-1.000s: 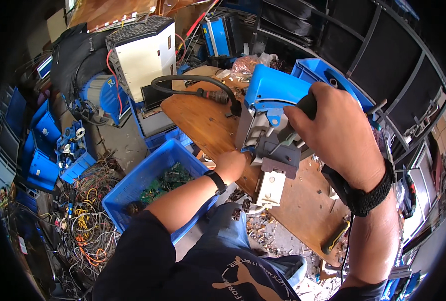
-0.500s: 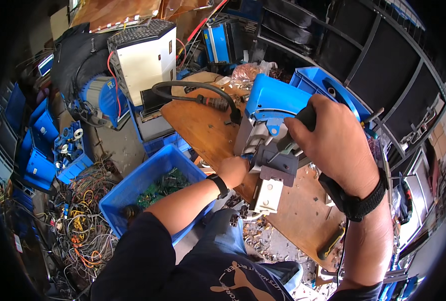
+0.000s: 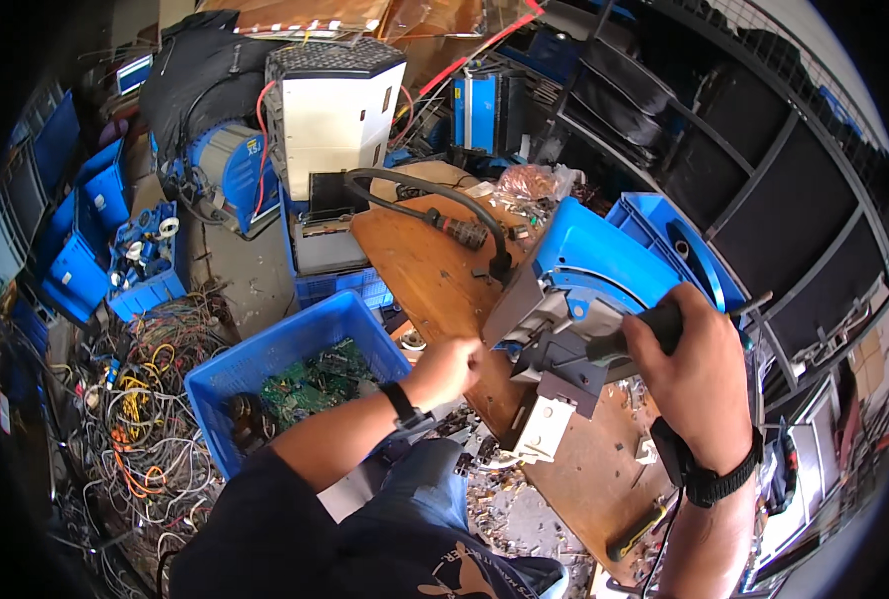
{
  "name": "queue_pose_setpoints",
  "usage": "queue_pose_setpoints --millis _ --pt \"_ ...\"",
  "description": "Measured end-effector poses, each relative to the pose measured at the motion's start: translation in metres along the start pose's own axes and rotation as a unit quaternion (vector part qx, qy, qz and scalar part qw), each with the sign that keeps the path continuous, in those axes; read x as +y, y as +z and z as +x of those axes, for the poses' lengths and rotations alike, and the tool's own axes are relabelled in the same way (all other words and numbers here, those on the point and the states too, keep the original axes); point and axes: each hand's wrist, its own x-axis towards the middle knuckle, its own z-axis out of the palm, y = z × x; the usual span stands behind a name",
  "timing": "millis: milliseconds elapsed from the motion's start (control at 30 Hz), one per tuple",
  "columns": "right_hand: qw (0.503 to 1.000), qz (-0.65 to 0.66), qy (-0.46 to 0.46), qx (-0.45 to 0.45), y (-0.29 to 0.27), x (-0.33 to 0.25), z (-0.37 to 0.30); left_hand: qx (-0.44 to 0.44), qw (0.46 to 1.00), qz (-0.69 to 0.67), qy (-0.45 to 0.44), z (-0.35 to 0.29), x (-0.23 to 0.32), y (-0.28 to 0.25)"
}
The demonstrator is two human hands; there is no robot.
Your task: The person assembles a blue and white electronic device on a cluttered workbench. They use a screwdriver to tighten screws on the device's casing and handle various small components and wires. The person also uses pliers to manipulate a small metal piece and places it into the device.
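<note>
One cut-off saw handle (image 3: 662,324) is being gripped by the right hand (image 3: 699,367).
Left hand (image 3: 444,373) is being held curled, contents unseen; circuit boards (image 3: 309,387) are already being contained in crate (image 3: 290,334), remainder unclear.

On the floor (image 3: 250,285), well to the left of the left fingers (image 3: 461,356), a big heap of tangled cables (image 3: 155,429) can be seen. Beyond this heap, white and blue parts (image 3: 140,250) are contained in a blue bin (image 3: 155,295). Far beyond the left fingers, a white cabinet (image 3: 324,120) with a black top is placed. Dark framed panels (image 3: 814,170) are found beyond the right fingers (image 3: 690,304), to their right. Nearer than these fingers, a yellow-and-black tool (image 3: 636,531) is laid on the tabletop (image 3: 604,479).
</note>
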Motion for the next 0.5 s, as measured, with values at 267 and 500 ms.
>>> queue_pose_setpoints --millis 267,500 --pt "1.0 0.005 -0.004 -0.01 0.001 -0.001 0.006 0.27 0.949 -0.085 0.141 0.138 0.061 -0.125" --pt "1.0 0.007 0.005 -0.006 -0.005 0.011 -0.002 0.171 0.974 -0.045 0.145 0.211 0.071 -0.101"
